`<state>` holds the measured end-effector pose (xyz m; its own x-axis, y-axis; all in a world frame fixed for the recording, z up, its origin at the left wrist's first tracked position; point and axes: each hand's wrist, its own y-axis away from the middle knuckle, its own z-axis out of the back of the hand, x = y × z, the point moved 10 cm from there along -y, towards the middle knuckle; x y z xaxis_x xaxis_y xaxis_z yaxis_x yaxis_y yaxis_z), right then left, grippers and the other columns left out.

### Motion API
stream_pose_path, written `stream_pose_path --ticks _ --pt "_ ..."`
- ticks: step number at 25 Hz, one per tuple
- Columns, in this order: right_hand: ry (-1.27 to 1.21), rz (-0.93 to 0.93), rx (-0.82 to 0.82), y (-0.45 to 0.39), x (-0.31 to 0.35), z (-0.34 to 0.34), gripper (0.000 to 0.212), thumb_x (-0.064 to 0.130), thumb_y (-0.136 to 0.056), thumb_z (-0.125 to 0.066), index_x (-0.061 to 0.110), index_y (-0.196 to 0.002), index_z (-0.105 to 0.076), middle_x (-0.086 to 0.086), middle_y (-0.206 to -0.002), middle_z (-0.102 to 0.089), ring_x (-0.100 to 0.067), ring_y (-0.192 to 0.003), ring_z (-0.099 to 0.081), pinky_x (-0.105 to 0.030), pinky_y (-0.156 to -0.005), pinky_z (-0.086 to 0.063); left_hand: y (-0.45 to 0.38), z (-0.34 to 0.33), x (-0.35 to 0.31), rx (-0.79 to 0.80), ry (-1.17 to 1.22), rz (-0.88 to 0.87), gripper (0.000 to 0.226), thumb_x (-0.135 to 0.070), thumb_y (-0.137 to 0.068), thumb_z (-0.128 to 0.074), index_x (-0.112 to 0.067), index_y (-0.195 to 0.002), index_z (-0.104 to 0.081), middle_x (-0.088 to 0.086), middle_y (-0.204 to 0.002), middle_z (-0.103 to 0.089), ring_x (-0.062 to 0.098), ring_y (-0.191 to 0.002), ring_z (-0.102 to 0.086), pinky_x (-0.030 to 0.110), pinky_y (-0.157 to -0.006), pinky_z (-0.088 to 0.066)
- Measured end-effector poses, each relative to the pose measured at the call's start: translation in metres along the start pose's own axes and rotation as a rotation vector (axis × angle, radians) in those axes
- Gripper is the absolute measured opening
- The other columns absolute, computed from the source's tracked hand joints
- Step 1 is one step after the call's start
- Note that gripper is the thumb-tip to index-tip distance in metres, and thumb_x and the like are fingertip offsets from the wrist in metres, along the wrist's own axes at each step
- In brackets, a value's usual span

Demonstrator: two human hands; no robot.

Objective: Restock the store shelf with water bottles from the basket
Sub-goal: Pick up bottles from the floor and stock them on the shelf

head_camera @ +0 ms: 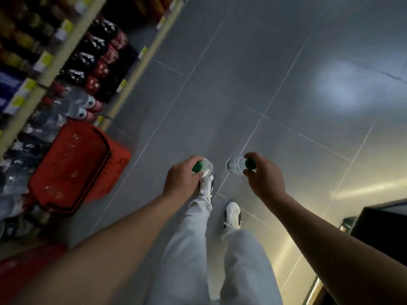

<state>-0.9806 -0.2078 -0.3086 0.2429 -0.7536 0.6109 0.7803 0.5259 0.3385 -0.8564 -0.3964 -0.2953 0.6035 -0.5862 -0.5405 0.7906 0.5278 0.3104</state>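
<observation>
Your left hand [184,180] is closed around the neck of 1 green-capped water bottle [203,167], and your right hand [262,175] grips a 2nd green-capped bottle [239,165] the same way. Both hang over the grey tiled floor [264,73], above your white shoes [232,214]. The red basket [72,166] sits on the floor to your left, against the store shelf [66,42] stocked with dark soda bottles [99,53].

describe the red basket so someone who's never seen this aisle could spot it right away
Follow the store shelf along the left of the grey tiled floor. The red basket sits on the floor against its base. It is the only open slatted crate there; its neighbours are bottles.
</observation>
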Motion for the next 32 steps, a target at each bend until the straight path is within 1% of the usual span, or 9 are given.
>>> stream_pose_path --ticks 7,10,13,16,18,24,27,29,32 --pt "0.158 0.424 0.226 0.073 0.194 -0.045 0.039 0.014 -0.087 -0.069 0.020 -0.124 -0.059 -0.006 -0.112 -0.069 -0.032 -0.099 -0.064 -0.026 -0.072 -0.036 0.204 0.130 0.116 -0.473 0.189 0.404 0.032 -0.015 -0.083 -0.072 -0.016 -0.114 -0.065 0.005 -0.101 -0.074 0.027 -0.091 -0.068 0.030 -0.077 -0.051" --pt "0.195 0.612 0.306 0.122 0.265 -0.080 0.037 0.014 -0.084 -0.072 0.018 -0.119 -0.060 -0.006 -0.108 -0.070 -0.033 -0.095 -0.064 -0.028 -0.074 -0.038 0.294 0.160 0.156 -0.631 0.215 0.541 0.033 -0.014 -0.085 -0.072 -0.016 -0.118 -0.065 0.003 -0.101 -0.073 0.024 -0.088 -0.067 0.024 -0.075 -0.045" --pt "0.250 0.821 0.389 0.187 0.339 -0.127 0.039 0.014 -0.085 -0.070 0.021 -0.122 -0.059 -0.002 -0.110 -0.070 -0.031 -0.095 -0.065 -0.027 -0.073 -0.038 0.397 0.190 0.199 -0.801 0.236 0.714 0.032 -0.015 -0.086 -0.070 -0.019 -0.117 -0.065 0.002 -0.099 -0.072 0.025 -0.085 -0.067 0.023 -0.073 -0.042" --pt "0.281 0.960 0.475 0.262 0.402 -0.178 0.038 0.017 -0.088 -0.066 0.025 -0.124 -0.058 -0.001 -0.110 -0.069 -0.030 -0.096 -0.064 -0.031 -0.073 -0.042 0.497 0.217 0.237 -0.962 0.280 0.833 0.032 -0.016 -0.087 -0.068 -0.021 -0.118 -0.065 0.002 -0.104 -0.072 0.024 -0.092 -0.066 0.023 -0.076 -0.043" --pt "0.251 1.009 0.495 0.302 0.437 -0.202 0.036 0.019 -0.086 -0.066 0.025 -0.121 -0.058 -0.002 -0.105 -0.069 -0.031 -0.093 -0.064 -0.033 -0.074 -0.047 0.547 0.238 0.261 -1.025 0.288 0.864 0.033 -0.017 -0.087 -0.069 -0.022 -0.120 -0.066 0.003 -0.109 -0.072 0.024 -0.098 -0.066 0.025 -0.080 -0.043" --pt "0.111 1.116 0.481 0.425 0.559 -0.262 0.039 0.025 -0.083 -0.074 0.021 -0.119 -0.061 -0.003 -0.105 -0.070 -0.024 -0.094 -0.065 -0.037 -0.080 -0.053 0.691 0.327 0.334 -1.236 0.243 0.846 0.032 -0.019 -0.086 -0.072 -0.020 -0.118 -0.068 0.004 -0.109 -0.072 0.026 -0.099 -0.066 0.026 -0.078 -0.043" --pt "0.046 1.203 0.464 0.473 0.622 -0.276 0.038 0.029 -0.086 -0.073 0.022 -0.120 -0.059 0.002 -0.106 -0.068 -0.017 -0.092 -0.062 -0.032 -0.078 -0.049 0.731 0.376 0.352 -1.324 0.219 0.811 0.028 -0.016 -0.086 -0.072 -0.017 -0.113 -0.068 0.007 -0.104 -0.072 0.028 -0.097 -0.066 0.031 -0.078 -0.048" --pt "0.024 1.244 0.440 0.499 0.667 -0.279 0.038 0.032 -0.088 -0.071 0.022 -0.122 -0.059 0.007 -0.102 -0.063 -0.010 -0.089 -0.055 -0.025 -0.071 -0.039 0.751 0.412 0.362 -1.378 0.217 0.784 0.031 -0.016 -0.086 -0.072 -0.018 -0.116 -0.067 0.008 -0.105 -0.072 0.027 -0.097 -0.066 0.030 -0.078 -0.048" --pt "-0.041 1.308 0.397 0.525 0.738 -0.275 0.042 0.031 -0.088 -0.071 0.020 -0.126 -0.059 0.000 -0.111 -0.067 -0.016 -0.095 -0.059 -0.024 -0.075 -0.040 0.769 0.476 0.375 -1.434 0.163 0.721 0.030 -0.017 -0.088 -0.070 -0.017 -0.117 -0.066 0.006 -0.103 -0.072 0.023 -0.095 -0.066 0.024 -0.073 -0.040"
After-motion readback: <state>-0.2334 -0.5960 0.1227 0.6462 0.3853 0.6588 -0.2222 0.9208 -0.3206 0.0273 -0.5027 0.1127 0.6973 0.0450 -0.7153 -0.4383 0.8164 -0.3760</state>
